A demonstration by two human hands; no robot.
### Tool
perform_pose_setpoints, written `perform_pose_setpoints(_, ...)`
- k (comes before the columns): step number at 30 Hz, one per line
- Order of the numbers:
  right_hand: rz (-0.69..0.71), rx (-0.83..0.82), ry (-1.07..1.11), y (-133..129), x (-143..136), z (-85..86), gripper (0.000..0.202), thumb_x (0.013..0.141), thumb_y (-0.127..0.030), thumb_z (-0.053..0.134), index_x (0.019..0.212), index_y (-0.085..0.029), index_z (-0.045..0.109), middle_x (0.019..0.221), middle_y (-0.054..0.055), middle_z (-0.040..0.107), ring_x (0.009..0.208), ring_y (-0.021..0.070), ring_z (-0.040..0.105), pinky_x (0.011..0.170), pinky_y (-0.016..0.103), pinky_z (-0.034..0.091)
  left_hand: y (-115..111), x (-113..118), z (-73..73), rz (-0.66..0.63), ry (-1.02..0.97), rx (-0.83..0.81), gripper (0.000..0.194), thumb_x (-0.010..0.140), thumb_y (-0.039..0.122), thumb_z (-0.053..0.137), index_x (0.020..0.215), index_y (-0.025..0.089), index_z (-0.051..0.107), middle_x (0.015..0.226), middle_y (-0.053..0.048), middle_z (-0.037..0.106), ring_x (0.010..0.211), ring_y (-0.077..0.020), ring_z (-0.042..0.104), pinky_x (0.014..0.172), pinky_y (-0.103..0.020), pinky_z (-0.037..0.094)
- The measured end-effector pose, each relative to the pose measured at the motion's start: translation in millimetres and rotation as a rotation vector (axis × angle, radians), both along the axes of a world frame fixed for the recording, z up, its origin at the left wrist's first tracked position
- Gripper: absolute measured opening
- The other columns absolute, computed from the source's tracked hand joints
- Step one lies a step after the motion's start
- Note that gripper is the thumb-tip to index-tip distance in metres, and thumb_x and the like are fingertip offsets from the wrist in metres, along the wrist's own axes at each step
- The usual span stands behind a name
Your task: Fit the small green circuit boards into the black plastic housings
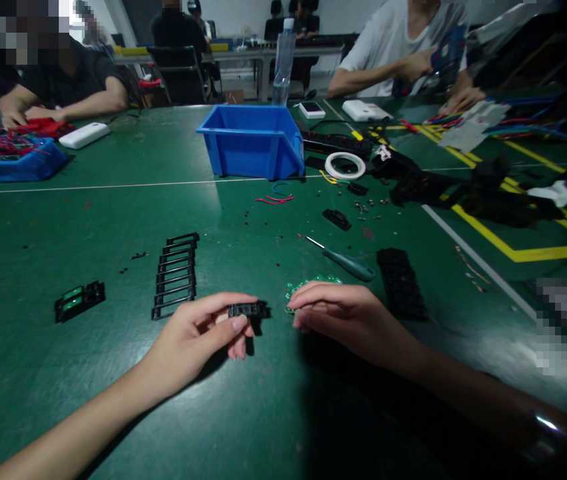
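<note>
At the near middle of the green bench (128,213), the left hand (203,330) pinches a small black plastic housing (244,311) between thumb and fingers, just above the surface. To its right, the right hand (346,307) is half curled, with its fingertips close together beside a cluster of small green circuit boards (313,285); whether it grips one of them cannot be told, since the fingers cover part of the cluster.

Just beyond the left hand lies a ladder-like row of black plastic frames (176,273). Farther left rests a black housing with green inserts (80,301). Beyond the right hand, a screwdriver with a dark green handle (350,264) points its tip away and to the left, and to the right of that handle lies a black ribbed block (402,283).

Farther back are a black oblong piece (336,219), scattered screws (363,210), short red wires (274,200) and a white ring (345,166). An open-fronted blue bin (243,153) stands behind the wires, with a clear bottle (284,63) upright just behind it.
</note>
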State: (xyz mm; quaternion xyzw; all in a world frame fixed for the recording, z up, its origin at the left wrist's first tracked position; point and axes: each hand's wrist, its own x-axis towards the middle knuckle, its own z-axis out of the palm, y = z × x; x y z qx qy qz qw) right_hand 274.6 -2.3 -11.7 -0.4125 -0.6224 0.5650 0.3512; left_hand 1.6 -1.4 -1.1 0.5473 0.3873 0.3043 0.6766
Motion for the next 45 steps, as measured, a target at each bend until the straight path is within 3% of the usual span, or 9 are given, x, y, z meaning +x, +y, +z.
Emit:
perform_pose_setpoints(12,0.002,0.036,-0.056,-0.2,0.5,1.3,0.018,0.092,-0.035,0.071,0.101,-0.020,0.077,0.110,0.009,0.070,0.080,0.0162,0.072,0.070,0.028,0.060,-2.2,-1.5,-1.0,-0.003,0.043,0.016,0.032,0.096,0.031,0.067,0.127,0.022,0.069,0.088,-0.003,0.071,0.069,-0.0104,0.067,0.067,-0.023,0.056)
perform_pose_setpoints(45,-0.001,0.034,-0.070,-0.9,-0.4,5.7,0.021,0.092,-0.037,0.071,0.100,-0.018,0.076,0.106,0.010,0.073,0.077,0.0166,0.072,0.069,0.028,0.059,-2.3,-1.2,2.3,-0.002,0.062,0.012,0.034,0.096,0.032,0.067,0.127,0.018,0.068,0.086,-0.004,0.071,0.069,-0.0119,0.066,0.066,-0.025,0.055)
